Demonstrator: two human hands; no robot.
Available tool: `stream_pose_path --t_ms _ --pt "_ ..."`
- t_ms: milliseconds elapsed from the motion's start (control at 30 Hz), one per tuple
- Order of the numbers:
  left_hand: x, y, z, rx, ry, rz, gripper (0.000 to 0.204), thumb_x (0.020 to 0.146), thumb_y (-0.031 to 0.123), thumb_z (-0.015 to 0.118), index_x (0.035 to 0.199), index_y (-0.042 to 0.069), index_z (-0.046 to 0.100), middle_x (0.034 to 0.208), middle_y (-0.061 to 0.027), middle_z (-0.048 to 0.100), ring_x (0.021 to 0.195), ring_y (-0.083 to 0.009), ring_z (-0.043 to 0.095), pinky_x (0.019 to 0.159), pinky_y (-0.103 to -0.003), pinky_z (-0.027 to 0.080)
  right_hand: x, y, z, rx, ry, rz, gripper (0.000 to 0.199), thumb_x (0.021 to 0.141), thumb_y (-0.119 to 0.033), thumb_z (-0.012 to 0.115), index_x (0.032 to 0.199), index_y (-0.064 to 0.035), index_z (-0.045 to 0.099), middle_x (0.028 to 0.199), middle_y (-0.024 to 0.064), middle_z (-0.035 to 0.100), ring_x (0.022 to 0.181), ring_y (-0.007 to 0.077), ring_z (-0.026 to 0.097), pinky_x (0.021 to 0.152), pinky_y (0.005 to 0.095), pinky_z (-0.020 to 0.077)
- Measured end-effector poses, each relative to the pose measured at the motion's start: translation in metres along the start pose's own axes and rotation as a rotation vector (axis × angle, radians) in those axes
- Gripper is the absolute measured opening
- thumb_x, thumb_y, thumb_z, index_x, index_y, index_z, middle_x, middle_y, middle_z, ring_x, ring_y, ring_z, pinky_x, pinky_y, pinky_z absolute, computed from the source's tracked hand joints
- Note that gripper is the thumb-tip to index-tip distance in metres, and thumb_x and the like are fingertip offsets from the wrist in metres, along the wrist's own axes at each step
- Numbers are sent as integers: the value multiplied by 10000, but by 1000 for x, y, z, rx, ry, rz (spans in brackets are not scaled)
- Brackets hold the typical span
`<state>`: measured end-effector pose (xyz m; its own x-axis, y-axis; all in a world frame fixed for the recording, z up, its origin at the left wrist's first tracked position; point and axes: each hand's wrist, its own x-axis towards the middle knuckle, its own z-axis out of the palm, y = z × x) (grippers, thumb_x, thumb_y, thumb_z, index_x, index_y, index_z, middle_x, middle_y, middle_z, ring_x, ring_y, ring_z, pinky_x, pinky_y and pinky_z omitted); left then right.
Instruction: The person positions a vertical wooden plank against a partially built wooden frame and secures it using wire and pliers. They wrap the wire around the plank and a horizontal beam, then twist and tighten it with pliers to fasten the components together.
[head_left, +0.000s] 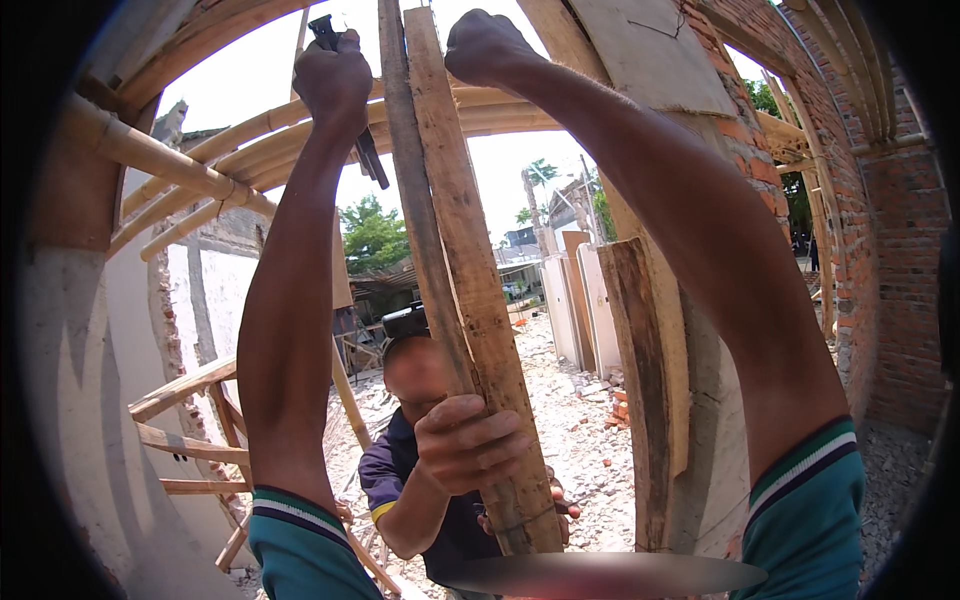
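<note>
Both my arms reach up high. My left hand (pixel 335 80) is closed around a dark tool (pixel 371 160) that looks like a hammer, its blocky end above my fist and a straight black bar below. My right hand (pixel 485 48) is a fist beside the upper end of a long wooden plank (pixel 470 250); whatever its fingers hold is hidden. A second, narrower and darker wooden strip (pixel 410 170) runs along the plank's left side. Lower down, a co-worker's hand (pixel 470 440) wraps round the planks, and their other hand (pixel 560 500) shows partly behind.
The co-worker (pixel 405 470) stands in front, below my arms. Bamboo poles (pixel 190 165) cross at the upper left. A wooden frame (pixel 195 440) stands at left, with rubble (pixel 580 430) on the ground. At right are a rough timber post (pixel 640 400) and a brick wall (pixel 850 250).
</note>
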<state>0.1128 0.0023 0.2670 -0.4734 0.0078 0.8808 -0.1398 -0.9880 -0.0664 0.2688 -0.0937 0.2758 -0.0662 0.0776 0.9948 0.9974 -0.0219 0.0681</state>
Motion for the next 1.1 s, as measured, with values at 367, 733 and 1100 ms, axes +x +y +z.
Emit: stream_pose_path --t_ms 367,733,1100 --pt "-9 9 17 791 -211 647 282 958 305 662 1109 85 752 993 -146 760 918 -332 749 835 -446 582 -22 -1 -35 -494 -1 -407 216 928 -174 696 1075 -26 755 976 186 750 936 264 752 809 406 619" --pt "29 21 10 401 -612 207 261 778 229 805 953 36 786 778 -141 742 776 -214 754 761 -345 616 -8 10 -45 -674 289 -938 144 860 -39 630 969 -56 721 906 143 716 916 306 702 754 426 587" --pt "34 16 19 386 -455 188 243 691 262 896 861 107 817 861 -75 787 795 -179 764 748 -320 614 18 10 -54 -431 6 -884 172 894 -27 565 997 -69 697 981 134 712 952 329 686 830 462 548"
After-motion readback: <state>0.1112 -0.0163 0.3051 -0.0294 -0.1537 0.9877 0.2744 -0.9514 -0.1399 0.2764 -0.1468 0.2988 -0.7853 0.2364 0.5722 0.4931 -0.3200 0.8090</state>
